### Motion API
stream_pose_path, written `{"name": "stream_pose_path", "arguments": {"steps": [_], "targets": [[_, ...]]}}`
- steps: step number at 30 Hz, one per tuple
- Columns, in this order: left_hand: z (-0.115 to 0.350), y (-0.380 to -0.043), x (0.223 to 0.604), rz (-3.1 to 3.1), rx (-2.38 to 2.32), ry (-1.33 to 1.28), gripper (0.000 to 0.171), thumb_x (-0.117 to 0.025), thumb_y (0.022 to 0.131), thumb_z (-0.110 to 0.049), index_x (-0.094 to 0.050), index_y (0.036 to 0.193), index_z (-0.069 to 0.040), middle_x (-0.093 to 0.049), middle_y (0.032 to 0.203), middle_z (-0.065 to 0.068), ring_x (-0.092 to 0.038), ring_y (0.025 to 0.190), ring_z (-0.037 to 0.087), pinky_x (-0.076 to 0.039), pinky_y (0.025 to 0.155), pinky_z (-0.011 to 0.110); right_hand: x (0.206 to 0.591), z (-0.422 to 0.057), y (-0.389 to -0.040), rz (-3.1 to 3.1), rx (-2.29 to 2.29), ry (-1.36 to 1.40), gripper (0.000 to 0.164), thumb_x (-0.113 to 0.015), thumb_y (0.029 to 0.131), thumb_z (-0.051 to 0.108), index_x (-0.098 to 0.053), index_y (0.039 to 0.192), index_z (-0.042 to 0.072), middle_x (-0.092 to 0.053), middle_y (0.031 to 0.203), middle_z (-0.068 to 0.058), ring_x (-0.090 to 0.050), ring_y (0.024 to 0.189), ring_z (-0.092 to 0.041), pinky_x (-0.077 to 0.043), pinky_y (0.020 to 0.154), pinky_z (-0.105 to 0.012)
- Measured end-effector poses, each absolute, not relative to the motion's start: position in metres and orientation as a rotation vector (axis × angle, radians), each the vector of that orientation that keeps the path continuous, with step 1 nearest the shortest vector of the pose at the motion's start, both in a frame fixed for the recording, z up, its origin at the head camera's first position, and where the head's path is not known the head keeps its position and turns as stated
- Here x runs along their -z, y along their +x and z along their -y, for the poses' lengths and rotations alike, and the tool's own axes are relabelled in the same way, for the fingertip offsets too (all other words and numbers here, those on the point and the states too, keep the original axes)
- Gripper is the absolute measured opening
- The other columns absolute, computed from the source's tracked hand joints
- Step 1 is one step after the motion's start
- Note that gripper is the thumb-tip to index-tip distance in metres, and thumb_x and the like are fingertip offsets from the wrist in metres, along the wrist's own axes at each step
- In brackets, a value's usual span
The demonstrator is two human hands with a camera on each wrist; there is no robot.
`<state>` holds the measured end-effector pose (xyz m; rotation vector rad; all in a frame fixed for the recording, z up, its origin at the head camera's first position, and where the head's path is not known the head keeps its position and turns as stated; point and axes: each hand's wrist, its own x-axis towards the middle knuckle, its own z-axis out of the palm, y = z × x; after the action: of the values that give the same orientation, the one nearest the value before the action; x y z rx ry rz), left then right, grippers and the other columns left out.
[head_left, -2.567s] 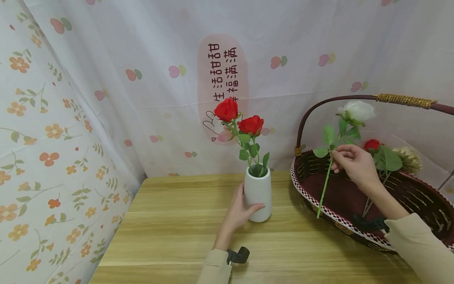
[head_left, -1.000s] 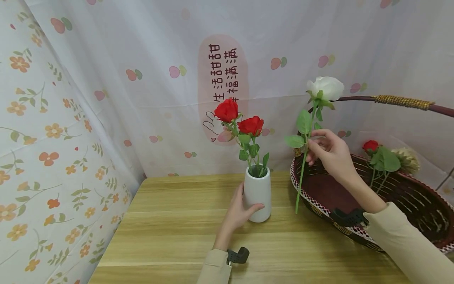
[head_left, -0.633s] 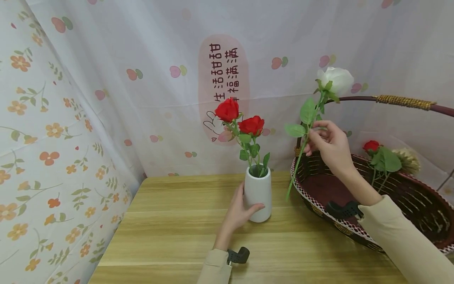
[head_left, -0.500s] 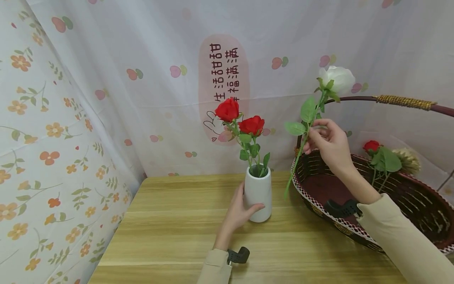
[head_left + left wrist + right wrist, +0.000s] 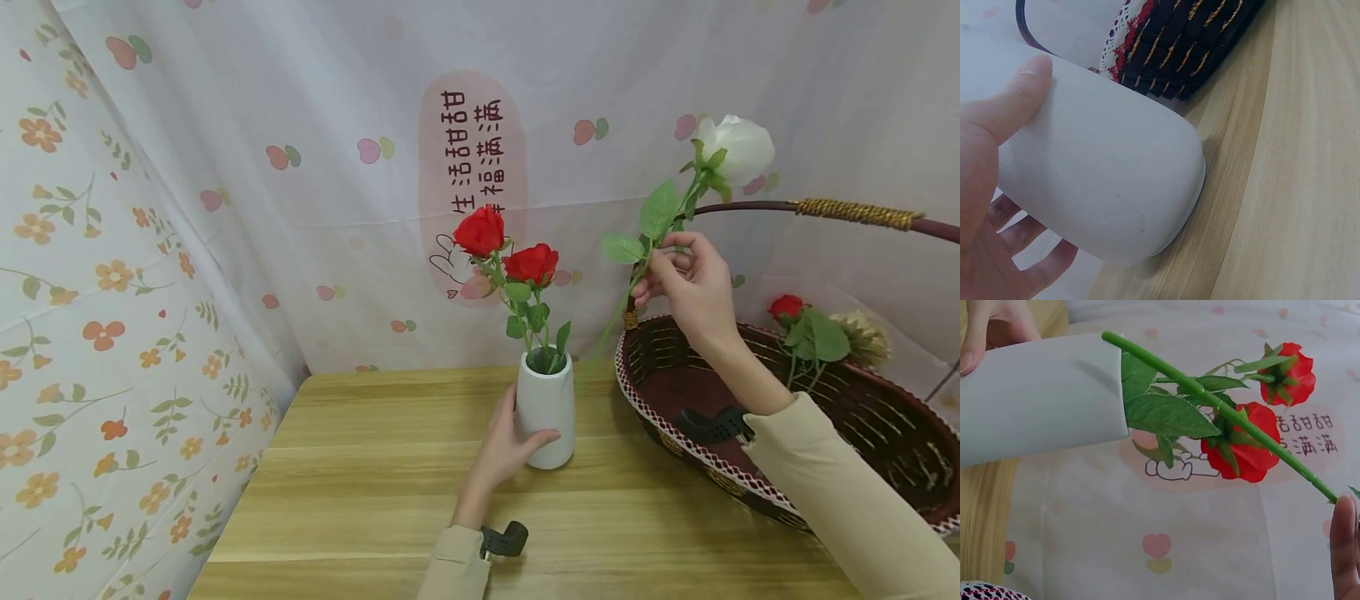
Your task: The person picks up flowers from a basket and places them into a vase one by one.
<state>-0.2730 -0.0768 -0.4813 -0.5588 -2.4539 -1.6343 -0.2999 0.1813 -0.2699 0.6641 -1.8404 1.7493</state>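
My left hand (image 5: 504,442) grips the lower part of a white vase (image 5: 547,412) that stands upright on the table. Out of its mouth rise two red roses (image 5: 480,232) with green leaves. Up and to the right, my right hand (image 5: 697,287) pinches the green stem of a white rose (image 5: 738,150) just below its leaves. The bloom leans up to the right, while the stem slants down left. In the right wrist view, the cut end of the stem (image 5: 1222,406) overlaps the vase's rim. The left wrist view shows my thumb (image 5: 1022,94) along the vase's side.
A dark woven basket (image 5: 697,454) with a lace-trimmed rim and an arched handle stands on the right of the wooden table (image 5: 360,500). Inside it lean another red rose (image 5: 785,307) and a beige flower (image 5: 862,337). Patterned cloth (image 5: 337,83) hangs behind.
The white rose has come out from over the basket, up and leftward. Lately it has tilted, its bloom going up right and its stem end swinging left toward the vase. My left hand stays put.
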Motion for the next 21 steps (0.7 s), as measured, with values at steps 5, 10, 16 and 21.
{"name": "stream_pose_path", "arguments": {"steps": [5,10,16,21], "targets": [[0.0766,-0.2739,0.4826,2.454,1.631,-0.565,0.094,-0.078,0.088,-0.044,-0.025,0.159,-0.012,-0.036,0.156,0.012,-0.041,0.138,0.029,-0.040,0.109,0.053,0.2704,-0.1810,-0.3021,1.851,-1.702,0.638,0.014,-0.054,0.103,0.009,-0.050,0.116,0.006,-0.069,0.075,-0.006,-0.068,0.057,-0.016,-0.058,0.058,-0.026],[0.0763,-0.2750,0.4840,2.448,1.626,-0.577,0.094,-0.078,0.088,-0.044,-0.025,0.159,-0.012,-0.036,0.155,0.012,-0.042,0.137,0.029,-0.041,0.108,0.053,0.2712,-0.1821,-0.3050,1.776,-1.773,0.653,0.014,-0.055,0.103,0.008,-0.050,0.115,0.005,-0.068,0.076,-0.008,-0.068,0.058,-0.016,-0.058,0.058,-0.027],[0.0760,-0.2755,0.4837,2.437,1.623,-0.590,0.094,-0.079,0.088,-0.042,-0.025,0.158,-0.012,-0.037,0.154,0.011,-0.043,0.137,0.027,-0.042,0.108,0.050,0.2690,-0.1806,-0.3077,1.700,-1.825,0.666,0.013,-0.057,0.102,0.006,-0.050,0.113,0.004,-0.068,0.076,-0.009,-0.067,0.059,-0.015,-0.058,0.058,-0.026],[0.0764,-0.2751,0.4828,2.435,1.624,-0.583,0.093,-0.079,0.088,-0.041,-0.026,0.158,-0.010,-0.038,0.154,0.011,-0.043,0.136,0.027,-0.042,0.108,0.050,0.2700,-0.1756,-0.3097,1.673,-1.836,0.687,0.014,-0.058,0.102,0.005,-0.050,0.113,0.003,-0.068,0.077,-0.010,-0.068,0.059,-0.015,-0.058,0.058,-0.026]]}}
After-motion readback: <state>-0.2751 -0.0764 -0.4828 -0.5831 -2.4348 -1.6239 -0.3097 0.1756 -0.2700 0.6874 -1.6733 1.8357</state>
